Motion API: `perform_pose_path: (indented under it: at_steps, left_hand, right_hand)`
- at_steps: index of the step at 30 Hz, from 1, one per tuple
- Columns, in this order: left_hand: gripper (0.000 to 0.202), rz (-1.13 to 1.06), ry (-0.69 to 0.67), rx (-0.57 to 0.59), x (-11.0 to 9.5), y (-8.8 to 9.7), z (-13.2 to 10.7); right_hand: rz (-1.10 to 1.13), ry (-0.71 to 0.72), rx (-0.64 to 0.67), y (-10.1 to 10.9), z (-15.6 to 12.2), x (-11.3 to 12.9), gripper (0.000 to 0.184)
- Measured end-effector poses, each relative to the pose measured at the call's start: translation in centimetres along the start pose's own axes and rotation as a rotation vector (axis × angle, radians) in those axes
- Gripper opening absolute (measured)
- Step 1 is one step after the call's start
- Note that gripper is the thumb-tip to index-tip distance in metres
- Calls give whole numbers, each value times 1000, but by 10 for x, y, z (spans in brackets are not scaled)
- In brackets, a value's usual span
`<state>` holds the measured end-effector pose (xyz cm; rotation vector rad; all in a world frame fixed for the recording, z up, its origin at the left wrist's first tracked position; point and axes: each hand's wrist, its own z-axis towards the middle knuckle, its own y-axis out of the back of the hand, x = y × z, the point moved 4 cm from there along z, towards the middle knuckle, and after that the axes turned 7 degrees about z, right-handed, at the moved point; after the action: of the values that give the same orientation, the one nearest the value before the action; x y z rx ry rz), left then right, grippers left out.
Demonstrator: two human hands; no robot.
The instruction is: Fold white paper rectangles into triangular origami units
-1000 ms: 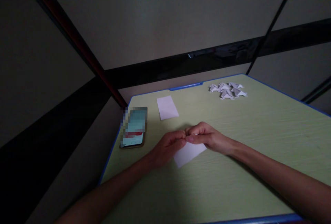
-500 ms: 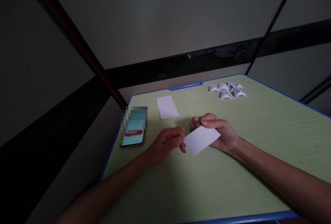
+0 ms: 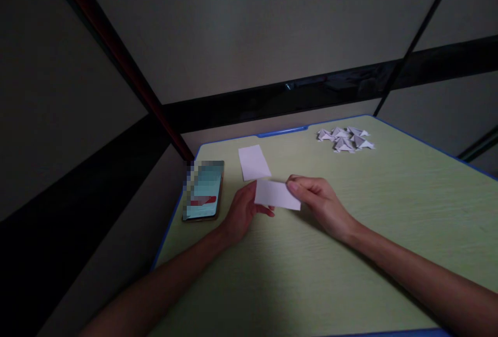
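Note:
Both my hands hold a small white paper sheet (image 3: 277, 195) just above the green table (image 3: 350, 254). My left hand (image 3: 243, 213) grips its left edge, fingers behind the sheet and thumb under it. My right hand (image 3: 321, 203) pinches its right edge between thumb and fingers. The sheet lies roughly level, long side left to right. A second white paper sheet (image 3: 254, 162) lies flat on the table just beyond the held one.
A phone (image 3: 204, 190) with a lit screen lies near the table's left edge. A pile of several folded white paper figures (image 3: 345, 139) sits at the far right. The table has a blue rim (image 3: 282, 130). Dark bars and a wall stand behind.
The sheet was pinched at its top by both hands, then held tilted by the right hand alone. Now it has turned level and moved left, with both hands on it.

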<state>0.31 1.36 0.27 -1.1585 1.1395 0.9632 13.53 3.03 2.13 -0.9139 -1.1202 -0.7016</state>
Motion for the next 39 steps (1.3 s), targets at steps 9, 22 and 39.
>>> perform_pose_path:
  at_steps: [9,22,39]
  left_hand:
    - [41,45,-32,9,2,-9,-3]
    - [21,223,12,-159,3,-16,29]
    - [36,359,-119,-188,2,-19,22]
  right_hand:
    - [-181,-25,-135,14,5,-5,23]
    - [-267,-106,-30,18,12,-14,25]
    - [-224,-131,139,7,12,-3,22]
